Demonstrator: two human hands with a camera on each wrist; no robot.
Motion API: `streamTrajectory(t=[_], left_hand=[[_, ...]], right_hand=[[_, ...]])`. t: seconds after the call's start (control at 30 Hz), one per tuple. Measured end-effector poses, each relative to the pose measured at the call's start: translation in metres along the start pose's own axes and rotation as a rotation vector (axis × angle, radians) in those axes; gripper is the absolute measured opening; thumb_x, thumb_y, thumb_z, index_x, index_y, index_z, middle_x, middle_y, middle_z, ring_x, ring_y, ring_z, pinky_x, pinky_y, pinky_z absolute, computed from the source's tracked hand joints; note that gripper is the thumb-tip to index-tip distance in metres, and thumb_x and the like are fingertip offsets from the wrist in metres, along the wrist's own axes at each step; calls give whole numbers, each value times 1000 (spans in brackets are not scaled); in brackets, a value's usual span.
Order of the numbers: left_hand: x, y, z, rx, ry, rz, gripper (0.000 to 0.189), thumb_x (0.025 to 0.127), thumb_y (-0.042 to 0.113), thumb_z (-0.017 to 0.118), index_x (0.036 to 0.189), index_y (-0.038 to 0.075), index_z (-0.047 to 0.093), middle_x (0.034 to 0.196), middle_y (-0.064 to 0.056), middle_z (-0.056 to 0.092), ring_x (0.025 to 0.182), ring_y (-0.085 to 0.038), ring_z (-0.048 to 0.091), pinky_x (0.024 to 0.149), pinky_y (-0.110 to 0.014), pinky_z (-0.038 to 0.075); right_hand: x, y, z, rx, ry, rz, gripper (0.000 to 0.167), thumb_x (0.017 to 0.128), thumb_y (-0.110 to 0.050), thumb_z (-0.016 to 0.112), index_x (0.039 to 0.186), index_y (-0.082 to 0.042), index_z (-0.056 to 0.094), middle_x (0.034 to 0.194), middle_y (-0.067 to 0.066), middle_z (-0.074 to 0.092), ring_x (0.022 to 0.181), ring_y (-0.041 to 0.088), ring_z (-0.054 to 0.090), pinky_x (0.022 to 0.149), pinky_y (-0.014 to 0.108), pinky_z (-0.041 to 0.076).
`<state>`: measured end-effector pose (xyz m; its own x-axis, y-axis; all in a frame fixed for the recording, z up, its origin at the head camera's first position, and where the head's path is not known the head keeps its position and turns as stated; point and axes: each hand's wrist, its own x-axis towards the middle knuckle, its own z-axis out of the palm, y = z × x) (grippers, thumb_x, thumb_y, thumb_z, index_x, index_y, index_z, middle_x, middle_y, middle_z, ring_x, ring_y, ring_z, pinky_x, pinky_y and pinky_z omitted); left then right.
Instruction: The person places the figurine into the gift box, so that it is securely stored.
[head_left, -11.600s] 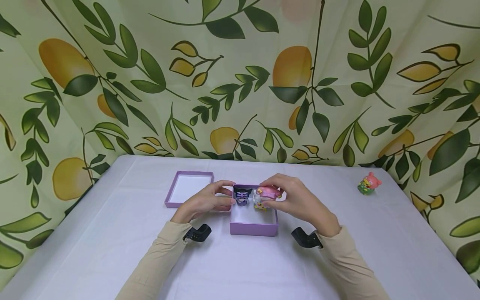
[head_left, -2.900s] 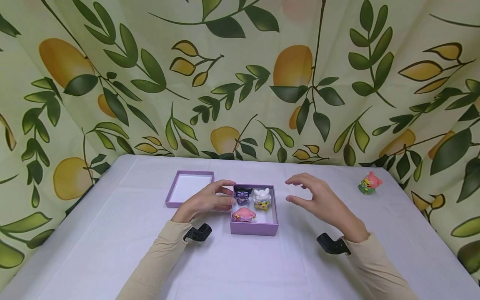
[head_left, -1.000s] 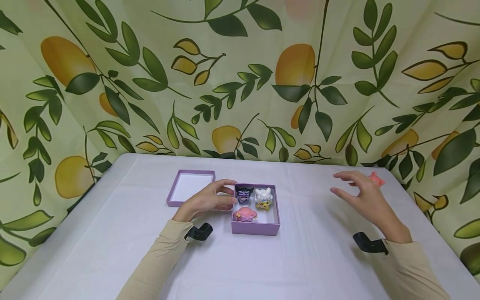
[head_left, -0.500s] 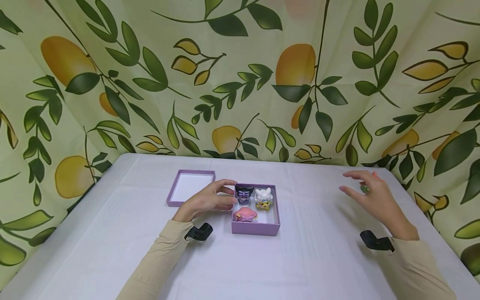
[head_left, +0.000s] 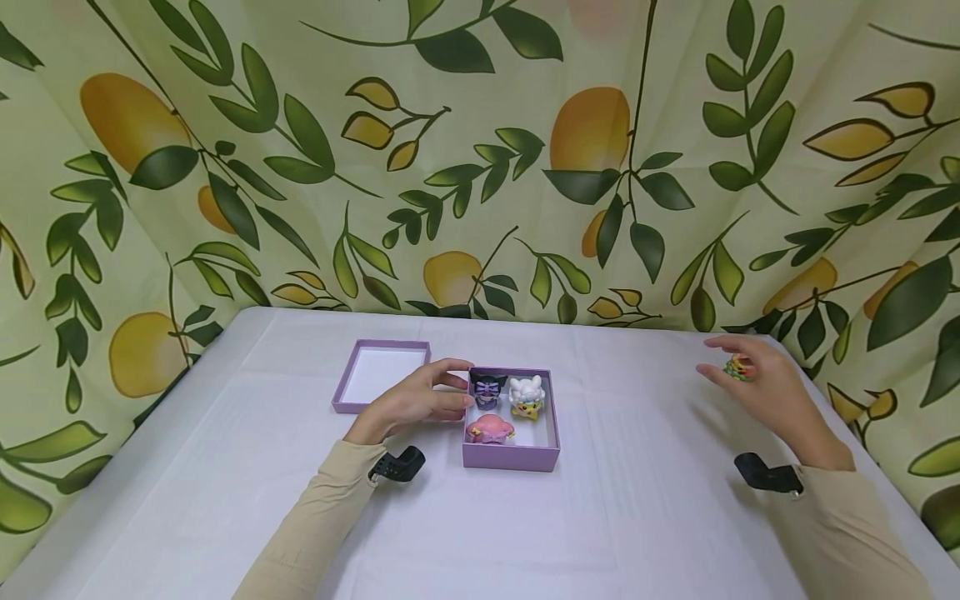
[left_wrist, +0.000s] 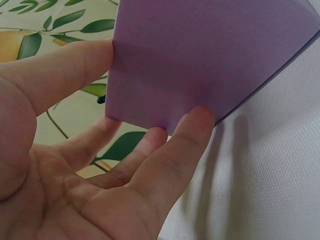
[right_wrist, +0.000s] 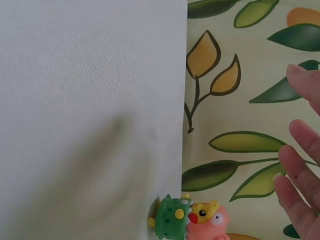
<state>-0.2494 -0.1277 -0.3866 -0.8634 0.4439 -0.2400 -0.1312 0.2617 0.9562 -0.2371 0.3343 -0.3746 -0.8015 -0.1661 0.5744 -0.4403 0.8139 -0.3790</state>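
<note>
In the head view, my left hand (head_left: 416,403) steadies a purple box (head_left: 517,457) at its back left corner. The left wrist view shows the thumb at the box wall (left_wrist: 210,55) and fingertips on the wall and corner. Inside the box sit a black-and-purple figurine (head_left: 488,392), a white-topped one with yellow (head_left: 527,397), and a pink one (head_left: 491,428). At the far right, my right hand (head_left: 780,398) is spread about a pink-and-green figurine with a yellow bill (head_left: 739,367), partly hidden by it. In the right wrist view, fingers (right_wrist: 302,200) stand apart from that figurine (right_wrist: 207,227).
A shallow purple lid (head_left: 388,374), white inside, lies behind my left hand. Everything stands on a white cloth-covered table (head_left: 630,500). A curtain (head_left: 480,167) printed with leaves and fruit hangs behind its far edge.
The white-topped and pink figurines, earlier in my right hand, now sit apart in the box. My right hand has moved right to the pink-and-green figurine. My left hand stays at the box.
</note>
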Motion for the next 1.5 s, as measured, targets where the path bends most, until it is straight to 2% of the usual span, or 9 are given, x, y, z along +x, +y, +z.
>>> streamTrajectory(t=[0.17,0.4,0.5,0.67,0.83,1.0,1.17,1.23,1.5], left_hand=[[0,0,0,1,-2,0,61,92,6,67,147,3,40,133,-25,48,95,-20,67,95,-41,59],[-1,0,-1,13,-3,-3,62,92,7,67,147,3,39,134,-25,48,96,-20,67,95,-41,59],[-1,0,-1,13,-2,-4,62,92,7,67,147,3,39,133,-25,48,96,-20,67,95,-41,59],[-2,0,-1,12,-3,-2,61,92,7,66,147,3,39,133,-25,48,96,-20,67,95,-40,59],[-1,0,-1,16,-4,-1,61,93,7,66,147,3,39,134,-25,48,97,-20,67,95,-40,59],[-1,1,-1,10,-3,-1,60,93,6,65,147,3,39,133,-25,48,96,-20,67,95,-40,59],[-1,1,0,4,-2,-6,60,93,5,65,147,3,39,132,-25,48,95,-19,67,95,-40,59],[-1,1,0,5,-1,-7,60,93,5,65,147,3,40,132,-24,48,95,-19,67,95,-40,60],[-1,1,1,6,6,-19,59,93,5,66,147,4,41,133,-24,48,96,-20,67,95,-40,59]], right_hand=[[0,6,-4,-5,16,13,36,77,-5,82,110,1,69,104,27,66,82,-24,36,62,-4,37],[-3,15,-8,-1,8,88,38,79,-6,82,113,0,68,112,30,63,88,-21,37,65,-2,36],[-4,20,-10,-22,12,107,38,79,-7,83,113,1,68,114,31,64,91,-9,45,65,-1,34],[-6,26,-10,-33,30,118,38,80,-7,82,114,1,68,114,30,64,100,29,51,73,0,29],[-8,32,-11,-22,2,153,36,84,-10,79,116,1,66,117,30,63,107,43,49,78,-5,23],[-9,37,-12,-33,-34,173,36,87,-14,76,118,2,65,120,31,60,105,41,48,70,-2,28],[-11,42,-11,-39,-27,170,38,84,-12,79,117,2,65,120,33,59,96,0,44,60,2,31],[-12,44,-11,-41,-29,179,39,84,-11,79,117,2,64,120,33,58,92,-7,37,57,4,32],[-13,52,-7,-39,-61,227,36,87,-10,76,116,6,62,121,33,55,107,45,48,67,12,29]])
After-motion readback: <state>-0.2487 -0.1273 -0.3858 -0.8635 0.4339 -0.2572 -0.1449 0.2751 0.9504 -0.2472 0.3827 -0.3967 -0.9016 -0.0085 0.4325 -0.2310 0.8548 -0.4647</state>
